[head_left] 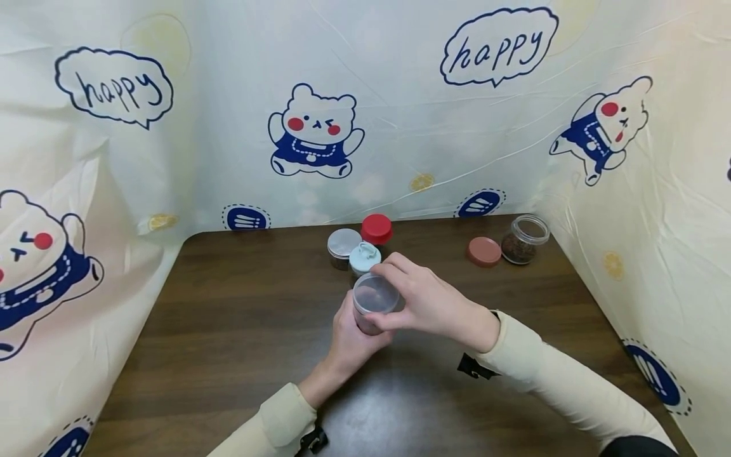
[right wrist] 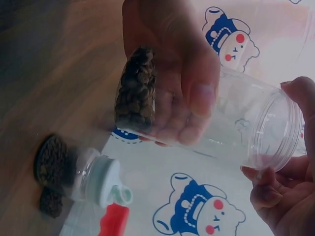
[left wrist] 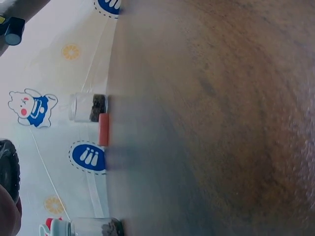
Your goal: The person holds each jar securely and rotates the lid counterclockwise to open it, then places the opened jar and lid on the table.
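Observation:
A clear plastic jar (head_left: 375,297) is held up above the table, tilted. My left hand (head_left: 353,335) grips its body from the side, thumb and fingers wrapped round it. My right hand (head_left: 436,306) pinches the jar's clear top rim between thumb and fingers; whether a clear lid sits there I cannot tell. Brown bean-like pieces (right wrist: 138,93) fill the bottom of the jar in the right wrist view. Close behind the hands stands a jar with a light-blue looped lid (head_left: 364,257). Only the jar's dark base (left wrist: 8,167) shows in the left wrist view.
A silver-lidded jar (head_left: 344,244) and a red-lidded jar (head_left: 377,228) stand at the table's back. Toward the back right, an open jar with dark contents (head_left: 521,244) stands beside a reddish lid (head_left: 484,251). Printed cloth (head_left: 400,139) hangs round the wooden table (head_left: 240,330).

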A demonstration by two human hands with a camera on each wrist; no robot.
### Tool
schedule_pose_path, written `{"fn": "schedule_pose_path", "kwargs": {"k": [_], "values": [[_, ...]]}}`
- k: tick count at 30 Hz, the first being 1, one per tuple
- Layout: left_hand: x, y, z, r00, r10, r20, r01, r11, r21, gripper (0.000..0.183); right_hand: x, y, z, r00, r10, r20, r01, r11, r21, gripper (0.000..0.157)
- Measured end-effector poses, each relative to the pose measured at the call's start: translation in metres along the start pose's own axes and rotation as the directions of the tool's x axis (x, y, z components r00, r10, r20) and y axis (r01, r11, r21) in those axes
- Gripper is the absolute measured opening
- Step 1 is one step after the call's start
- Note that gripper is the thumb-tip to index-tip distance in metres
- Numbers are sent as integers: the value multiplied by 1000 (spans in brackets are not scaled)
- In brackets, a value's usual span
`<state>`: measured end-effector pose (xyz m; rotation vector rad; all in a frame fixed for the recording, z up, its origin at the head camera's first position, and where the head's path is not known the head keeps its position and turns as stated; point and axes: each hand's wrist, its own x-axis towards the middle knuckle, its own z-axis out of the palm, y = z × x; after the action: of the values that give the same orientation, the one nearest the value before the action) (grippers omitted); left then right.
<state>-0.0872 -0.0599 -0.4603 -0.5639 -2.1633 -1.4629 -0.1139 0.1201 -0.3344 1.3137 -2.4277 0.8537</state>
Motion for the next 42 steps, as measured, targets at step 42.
{"fn": "schedule_pose_path", "kwargs": {"k": [42], "values": [[-2,-8,0,998,-15,62,18,999,-49,75,2,10,0,994,-79,74,81,997,-15,60]]}}
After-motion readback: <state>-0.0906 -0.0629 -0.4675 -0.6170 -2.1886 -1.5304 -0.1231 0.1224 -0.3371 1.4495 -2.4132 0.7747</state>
